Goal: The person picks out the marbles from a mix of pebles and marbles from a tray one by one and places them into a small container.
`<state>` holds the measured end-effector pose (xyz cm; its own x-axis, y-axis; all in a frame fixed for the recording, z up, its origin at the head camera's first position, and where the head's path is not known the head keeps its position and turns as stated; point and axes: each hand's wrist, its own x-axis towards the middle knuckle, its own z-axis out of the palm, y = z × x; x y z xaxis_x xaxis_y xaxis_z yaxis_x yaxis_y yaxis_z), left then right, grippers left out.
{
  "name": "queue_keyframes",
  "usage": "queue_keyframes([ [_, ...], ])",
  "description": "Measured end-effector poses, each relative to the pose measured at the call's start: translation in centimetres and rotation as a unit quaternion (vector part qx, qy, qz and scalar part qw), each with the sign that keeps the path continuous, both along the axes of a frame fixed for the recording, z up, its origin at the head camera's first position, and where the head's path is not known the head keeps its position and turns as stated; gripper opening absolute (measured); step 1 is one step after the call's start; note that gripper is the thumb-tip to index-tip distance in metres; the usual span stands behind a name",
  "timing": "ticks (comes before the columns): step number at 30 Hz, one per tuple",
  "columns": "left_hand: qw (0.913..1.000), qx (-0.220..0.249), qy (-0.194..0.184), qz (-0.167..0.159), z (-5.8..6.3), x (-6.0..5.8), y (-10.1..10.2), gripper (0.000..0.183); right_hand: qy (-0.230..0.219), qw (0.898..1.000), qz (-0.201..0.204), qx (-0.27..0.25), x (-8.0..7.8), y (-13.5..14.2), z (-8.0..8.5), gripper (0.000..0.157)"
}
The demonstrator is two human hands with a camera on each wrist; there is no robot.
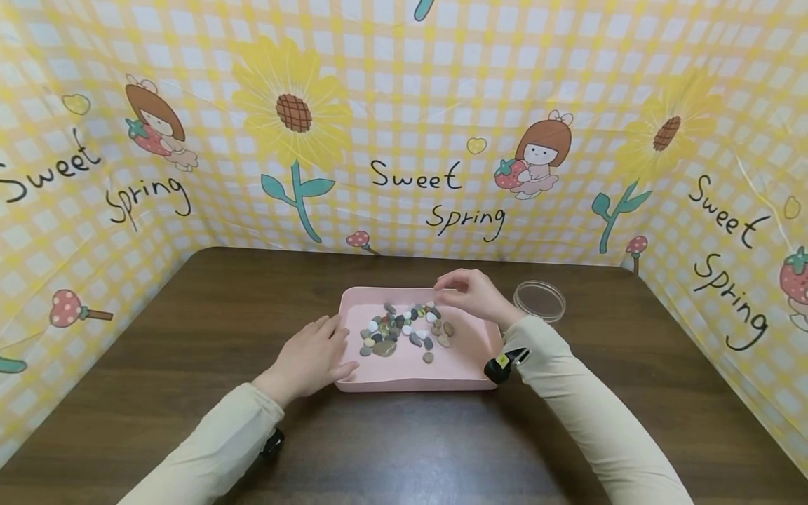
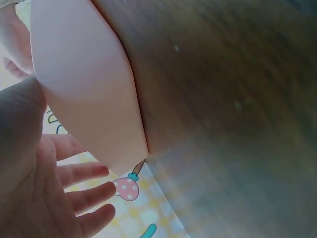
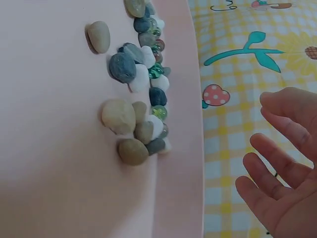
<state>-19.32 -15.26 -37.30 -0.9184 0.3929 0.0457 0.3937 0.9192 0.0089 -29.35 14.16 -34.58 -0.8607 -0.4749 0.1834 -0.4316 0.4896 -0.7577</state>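
A shallow pink tray (image 1: 379, 385) lies on the table. Smooth pebbles (image 1: 384, 348) in grey, tan, white and dark tones are spread over its floor, with several glassy marbles (image 3: 156, 72) among them. My left hand (image 1: 311, 354) is at the tray's left side, its thumb touching the rim and its fingers extended along the outside. Above the far right part of the tray hovers my right hand (image 1: 470, 293), fingers loosely bent. The right wrist view shows nothing between its thumb and fingers.
A round clear dish (image 1: 539, 301) stands on the dark wooden table (image 1: 404, 449), just right of the tray. Yellow checked cloth (image 1: 404, 126) with printed flowers and lettering closes off the back and both sides.
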Motion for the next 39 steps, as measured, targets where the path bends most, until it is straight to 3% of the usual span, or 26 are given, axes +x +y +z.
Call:
queue_keyframes([
  [9, 1.0, 0.006, -0.007, 0.002, 0.0, 0.0, 0.0, 0.063, -0.011, 0.999, 0.001, 0.033, -1.2, -1.3, -0.9, 0.023],
  [22, 0.9996, 0.013, -0.023, 0.007, 0.0, 0.1, 0.0, 0.063, -0.09, 0.993, -0.017, 0.068, -1.8, -2.4, -2.3, 0.024],
  [31, 0.9995, 0.011, -0.028, 0.005, 0.0, 0.2, 0.0, 0.063, -0.08, 0.992, -0.012, 0.098, -1.8, -2.7, -3.2, 0.023],
  [39, 0.9996, 0.011, -0.025, 0.005, 0.1, 0.2, -0.1, 0.062, -0.038, 0.99, 0.002, 0.133, -2.1, -3.0, -3.8, 0.021],
])
